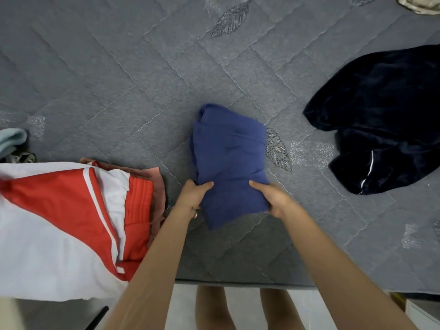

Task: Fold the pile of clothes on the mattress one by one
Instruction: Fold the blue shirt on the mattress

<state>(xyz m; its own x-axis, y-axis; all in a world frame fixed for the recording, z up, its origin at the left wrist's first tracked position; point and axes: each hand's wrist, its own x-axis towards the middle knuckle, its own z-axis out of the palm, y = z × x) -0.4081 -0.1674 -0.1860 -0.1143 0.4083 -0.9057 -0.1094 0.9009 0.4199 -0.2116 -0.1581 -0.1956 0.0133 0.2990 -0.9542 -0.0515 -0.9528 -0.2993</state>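
Grey quilted mattress (119,79) fills nearly the whole view, stitched in wavy diamond lines and dotted with embroidered leaves. Near its front edge the left hand (194,194) and the right hand (273,198) both grip a folded blue garment (229,158), one at each near corner, apart from each other with the cloth between them. Each thumb lies on top of the fabric and the fingers curl under the edge, so both hands are clamped on the bundle. The blue garment is a compact, roughly rectangular packet of several layers. Its far part rests on the mattress; whether the near end is lifted off the surface cannot be told.

Just right of the blue garment, against its edge, one embroidered leaf (277,151) shows on the cover. Left of the blue garment, near but apart from it, lies a red and white garment (59,222), spread loosely and reaching the left border of the view, with a dusty pink cloth (158,184) showing beneath its far right corner. Farther left of the blue garment, at the frame edge, sits a pale blue cloth (12,139). Well to the right of the blue garment a dark navy velvety garment (385,115) lies crumpled and unfolded, with a thin white stripe on it. Far beyond the blue garment, in the top right corner, a bit of cream fabric (419,4) is cut off by the frame. Nearer than the blue garment, past the mattress edge, the person's bare legs (212,308) stand on a pale floor (183,306).
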